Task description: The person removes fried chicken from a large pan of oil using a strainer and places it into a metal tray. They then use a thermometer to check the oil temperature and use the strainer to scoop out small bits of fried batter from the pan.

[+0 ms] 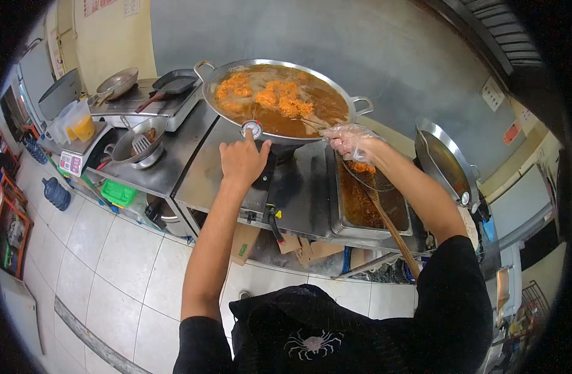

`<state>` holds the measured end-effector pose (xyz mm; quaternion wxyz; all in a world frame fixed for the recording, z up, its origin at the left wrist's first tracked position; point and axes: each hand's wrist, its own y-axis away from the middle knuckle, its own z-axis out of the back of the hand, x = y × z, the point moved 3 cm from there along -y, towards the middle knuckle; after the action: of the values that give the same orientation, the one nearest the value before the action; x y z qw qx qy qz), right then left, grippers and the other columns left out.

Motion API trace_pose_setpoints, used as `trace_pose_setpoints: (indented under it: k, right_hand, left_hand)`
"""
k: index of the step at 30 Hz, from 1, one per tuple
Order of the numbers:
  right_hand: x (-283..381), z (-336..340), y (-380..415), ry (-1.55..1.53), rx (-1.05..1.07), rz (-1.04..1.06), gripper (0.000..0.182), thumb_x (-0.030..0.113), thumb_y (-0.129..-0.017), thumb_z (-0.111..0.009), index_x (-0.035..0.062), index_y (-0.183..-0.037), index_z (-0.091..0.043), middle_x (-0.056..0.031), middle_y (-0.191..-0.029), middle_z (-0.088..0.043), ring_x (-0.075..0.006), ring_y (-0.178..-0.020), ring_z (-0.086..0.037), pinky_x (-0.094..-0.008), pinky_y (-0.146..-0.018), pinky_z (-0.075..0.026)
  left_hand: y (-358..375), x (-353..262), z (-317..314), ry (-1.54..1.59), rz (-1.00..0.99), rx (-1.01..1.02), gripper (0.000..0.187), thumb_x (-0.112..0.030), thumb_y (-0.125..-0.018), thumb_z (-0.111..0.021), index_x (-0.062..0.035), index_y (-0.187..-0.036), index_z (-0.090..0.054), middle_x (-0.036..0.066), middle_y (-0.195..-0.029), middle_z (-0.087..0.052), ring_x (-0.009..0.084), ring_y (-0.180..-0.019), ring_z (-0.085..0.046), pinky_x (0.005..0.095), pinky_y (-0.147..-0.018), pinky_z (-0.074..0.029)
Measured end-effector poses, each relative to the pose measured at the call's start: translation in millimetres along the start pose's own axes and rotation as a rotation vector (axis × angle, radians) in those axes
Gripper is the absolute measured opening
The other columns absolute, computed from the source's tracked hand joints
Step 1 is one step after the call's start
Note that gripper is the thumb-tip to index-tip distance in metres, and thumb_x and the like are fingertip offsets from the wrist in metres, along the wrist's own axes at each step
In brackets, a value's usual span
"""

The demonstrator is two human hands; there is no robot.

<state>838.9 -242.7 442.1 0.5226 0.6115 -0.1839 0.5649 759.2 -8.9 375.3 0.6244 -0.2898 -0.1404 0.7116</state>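
A large two-handled wok (354, 100) holds brown bubbling oil with orange, crumb-coated fried pieces (284, 98) floating in it. My left hand (242, 161) is at the wok's near rim, index finger and thumb stretched out. Its fingertip touches or nearly touches a round dial thermometer (253, 128) on the rim. In a clear plastic glove, my right hand (353, 142) is closed around thin metal tongs (311, 123) whose ends reach into the oil. Below that hand, a wire skimmer with a wooden handle (393, 232) lies across a steel tray (368, 233) with brown oil and crumbs.
Left of the wok, a pan with a slotted turner (141, 144) sits on the counter. Two more pans, one a dark square pan (175, 81), rest on a stove. A scale (72, 162) stands farther left. Another wok of oil (445, 159) is at the right.
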Motion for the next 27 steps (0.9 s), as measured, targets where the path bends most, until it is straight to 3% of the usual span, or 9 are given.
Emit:
trace_pose_setpoints:
  k: [2,4,11,13,17,19,20,22,27]
  right_hand:
    - [0,4,1,-0.024,-0.009,0.006,0.01,0.018,-0.092,-0.053,0.0083,-0.09,-0.053,0.0065,-0.059,-0.047,0.0,-0.041,-0.036,-0.015,-0.033,-0.027]
    - [0,9,3,-0.068,-0.012,0.012,0.009,0.016,-0.091,-0.054,0.0075,-0.089,-0.054,0.0053,-0.06,-0.048,-0.0017,-0.04,-0.036,-0.0154,-0.033,-0.029]
    - [-7,30,0,-0.155,-0.083,0.022,0.01,0.013,-0.09,-0.054,0.0067,-0.081,-0.053,0.0032,-0.058,-0.047,-0.0051,-0.042,-0.041,-0.0175,-0.034,-0.034]
    - [-9,32,0,-0.102,-0.121,-0.002,0.008,0.018,-0.092,-0.051,0.0114,-0.088,-0.054,0.0069,-0.055,-0.045,-0.0023,-0.04,-0.038,-0.0187,-0.033,-0.026]
    - [-8,43,-1,-0.026,-0.175,0.03,0.01,0.017,-0.093,-0.05,0.0093,-0.091,-0.056,0.0067,-0.054,-0.043,-0.0024,-0.04,-0.037,-0.0188,-0.033,-0.026]
    - [-7,50,1,-0.084,-0.177,0.035,0.01,0.009,-0.089,-0.054,0.003,-0.081,-0.054,0.0012,-0.058,-0.048,-0.007,-0.043,-0.043,-0.02,-0.036,-0.037]
    - [-6,51,0,-0.084,-0.177,0.04,0.01,0.009,-0.089,-0.054,0.003,-0.081,-0.054,0.0012,-0.058,-0.048,-0.007,-0.043,-0.043,-0.02,-0.036,-0.037]
    - [-6,58,-4,-0.004,-0.234,0.025,0.015,0.017,-0.093,-0.051,0.007,-0.087,-0.06,0.0056,-0.052,-0.042,-0.0047,-0.039,-0.037,-0.0218,-0.033,-0.028]
    - [-10,75,-20,0.033,-0.271,0.046,0.017,0.017,-0.093,-0.05,0.0064,-0.084,-0.06,0.0045,-0.052,-0.044,-0.0065,-0.039,-0.037,-0.0223,-0.033,-0.029]
  left_hand:
    - [2,-1,0,-0.013,-0.015,-0.018,0.058,-0.047,-0.087,-0.047,0.003,-0.116,-0.052,0.015,-0.063,-0.063,0.0295,-0.06,-0.062,0.0426,-0.07,-0.04]
    - [3,-1,-4,0.023,0.049,0.108,0.068,-0.054,-0.087,-0.041,0.0017,-0.126,-0.046,0.02,-0.068,-0.064,0.0337,-0.066,-0.063,0.0471,-0.079,-0.042]
    - [6,2,-11,0.012,0.071,0.112,0.074,-0.056,-0.086,-0.041,0.0023,-0.132,-0.038,0.02,-0.067,-0.063,0.0348,-0.066,-0.063,0.0473,-0.078,-0.043]
    - [6,5,-15,-0.023,0.074,0.067,0.075,-0.054,-0.086,-0.044,0.003,-0.134,-0.034,0.017,-0.065,-0.063,0.0318,-0.061,-0.061,0.0446,-0.071,-0.04]
    - [6,8,-20,0.033,0.123,0.14,0.078,-0.054,-0.086,-0.043,0.0024,-0.138,-0.027,0.018,-0.067,-0.063,0.0336,-0.063,-0.061,0.0462,-0.074,-0.04]
    - [7,9,-23,0.077,0.137,0.153,0.081,-0.055,-0.086,-0.042,0.0019,-0.14,-0.019,0.02,-0.071,-0.064,0.0355,-0.067,-0.062,0.0479,-0.077,-0.041]
    - [7,9,-24,0.076,0.135,0.148,0.081,-0.055,-0.086,-0.042,0.0019,-0.14,-0.019,0.02,-0.071,-0.064,0.0355,-0.067,-0.062,0.0479,-0.077,-0.041]
    - [9,8,-26,0.147,0.176,0.191,0.082,-0.055,-0.087,-0.041,0.0012,-0.141,-0.015,0.022,-0.074,-0.064,0.0374,-0.07,-0.062,0.0493,-0.078,-0.041]
    - [9,1,-24,0.205,0.181,0.249,0.082,-0.054,-0.087,-0.04,-0.0006,-0.142,-0.011,0.022,-0.076,-0.064,0.039,-0.072,-0.062,0.0496,-0.077,-0.042]
